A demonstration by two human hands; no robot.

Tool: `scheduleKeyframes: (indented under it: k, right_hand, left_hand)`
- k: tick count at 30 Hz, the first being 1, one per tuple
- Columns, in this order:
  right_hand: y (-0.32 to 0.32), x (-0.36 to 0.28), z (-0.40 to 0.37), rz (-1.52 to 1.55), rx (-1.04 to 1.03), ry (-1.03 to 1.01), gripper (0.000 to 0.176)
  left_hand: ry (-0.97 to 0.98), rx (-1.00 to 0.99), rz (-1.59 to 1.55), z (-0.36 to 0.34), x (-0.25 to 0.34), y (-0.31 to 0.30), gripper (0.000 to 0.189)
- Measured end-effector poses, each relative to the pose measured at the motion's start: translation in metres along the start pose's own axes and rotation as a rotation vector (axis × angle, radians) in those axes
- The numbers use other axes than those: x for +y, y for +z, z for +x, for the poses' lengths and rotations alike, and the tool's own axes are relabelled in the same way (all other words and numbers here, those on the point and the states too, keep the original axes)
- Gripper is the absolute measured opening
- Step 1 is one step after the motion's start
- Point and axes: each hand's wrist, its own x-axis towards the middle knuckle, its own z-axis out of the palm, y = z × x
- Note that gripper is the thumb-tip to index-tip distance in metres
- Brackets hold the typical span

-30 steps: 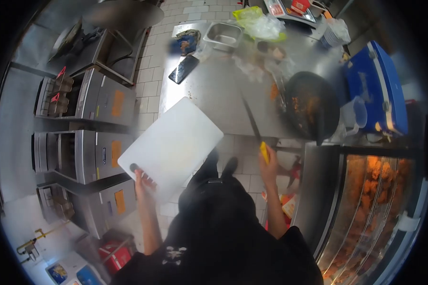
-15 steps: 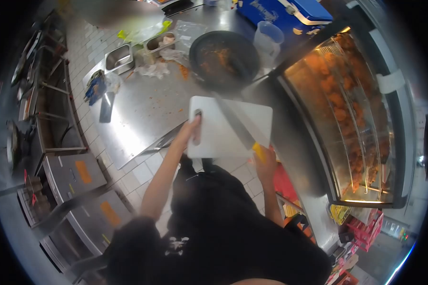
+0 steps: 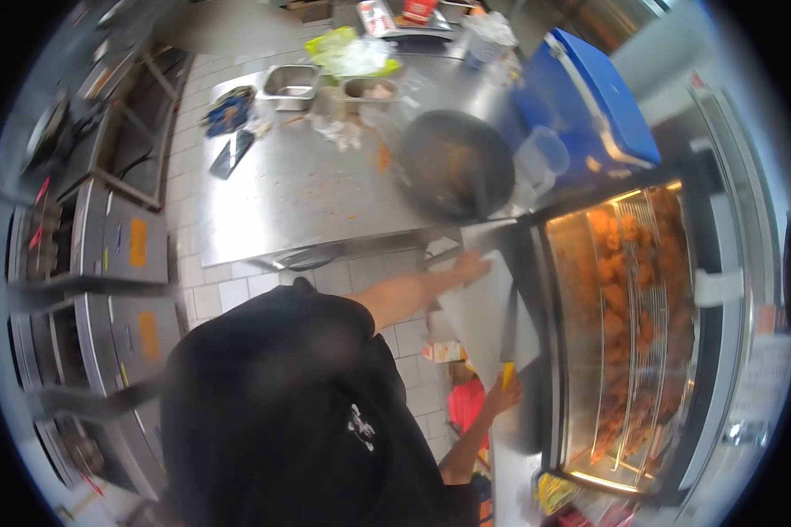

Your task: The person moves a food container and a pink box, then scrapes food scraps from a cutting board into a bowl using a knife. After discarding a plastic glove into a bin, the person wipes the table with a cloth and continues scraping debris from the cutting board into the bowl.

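The left hand [image 3: 471, 264] grips the upper edge of one white cutting board [image 3: 479, 318], which hangs blurred between the two hands. Just below it, the right hand [image 3: 506, 397] is wrapped around the yellow handle of one knife [image 3: 508, 338], its blade pointing up across the board. Beyond the left hand sit one dark wok [image 3: 455, 165], two steel pans [image 3: 292, 83] and one blue cooler [image 3: 589, 97].

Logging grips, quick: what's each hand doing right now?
Left hand: closed on the board.
Right hand: closed on the knife.
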Motion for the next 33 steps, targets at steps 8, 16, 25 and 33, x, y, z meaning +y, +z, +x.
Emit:
scheduleKeyframes:
  k: [8,16,25,33]
  right_hand:
    - [0.037,-0.008,0.015,-0.285,0.191,0.177,0.032]
    - [0.058,-0.148,0.010,0.203,0.328,-0.066,0.024]
    - [0.097,-0.390,0.004,0.776,-0.478,-0.436,0.024]
    - [0.096,-0.452,0.021,0.679,-0.820,-0.550,0.019]
  left_hand:
    - [0.657,-0.044,-0.057,-0.079,-0.019,-0.147,0.027]
    - [0.117,0.778,0.339,-0.064,-0.204,-0.444,0.022]
    - [-0.369,0.482,0.834,-0.015,-0.198,-0.616,0.098]
    - [-0.272,0.370,0.936,-0.001,-0.198,-0.638,0.116]
